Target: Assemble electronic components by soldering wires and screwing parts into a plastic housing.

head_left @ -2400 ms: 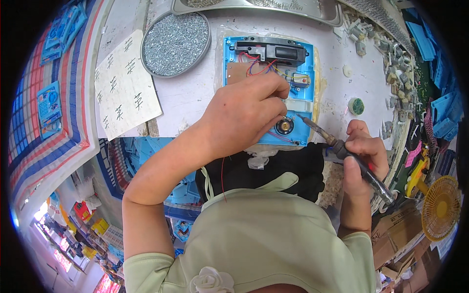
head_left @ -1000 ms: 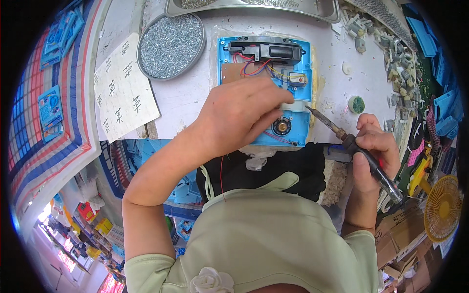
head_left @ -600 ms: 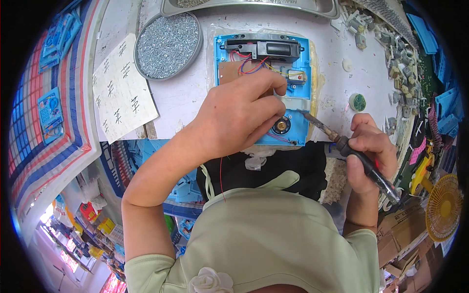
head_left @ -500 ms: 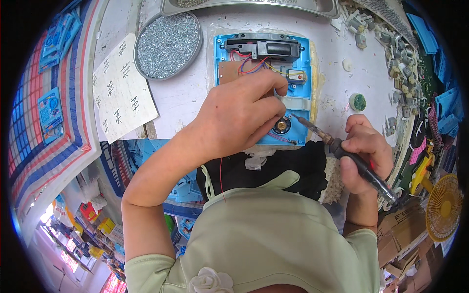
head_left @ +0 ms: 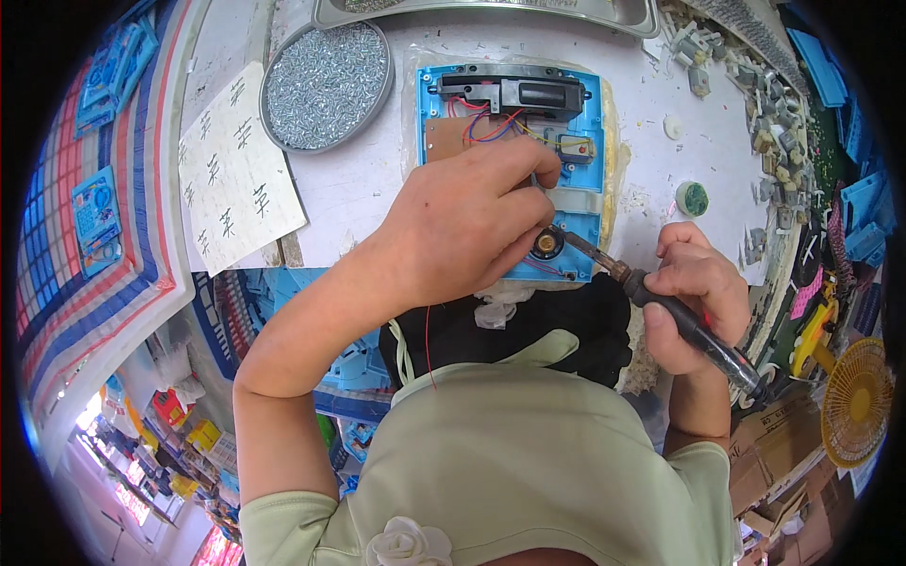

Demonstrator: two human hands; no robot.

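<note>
A blue plastic casing [head_left: 585,226] lies on the table in front of me, its inner side up. Inside it are a black plastic module [head_left: 528,92], a brown circuit board [head_left: 445,138], thin coloured wires and a small round speaker [head_left: 546,244]. My left hand [head_left: 472,222] reaches over the casing with its fingers pinched beside the speaker; what they hold is hidden, though a red wire [head_left: 428,344] hangs below this hand. My right hand [head_left: 703,292] grips a soldering iron [head_left: 694,325] by its black handle. The iron's tip is at the speaker's upper right edge, close to the left fingertips.
A round grey dish [head_left: 327,87] of small metal screws stands at the left, near a sheet of handwritten paper [head_left: 241,179]. A metal tray [head_left: 491,17] lies along the far edge. Right of the casing are a small green-filled tin [head_left: 692,198] and many small motor-like parts [head_left: 779,141].
The soldering iron's tip has shifted slightly down and left, onto the speaker's edge, with my right hand moving a little left. My left hand keeps almost the same place.
</note>
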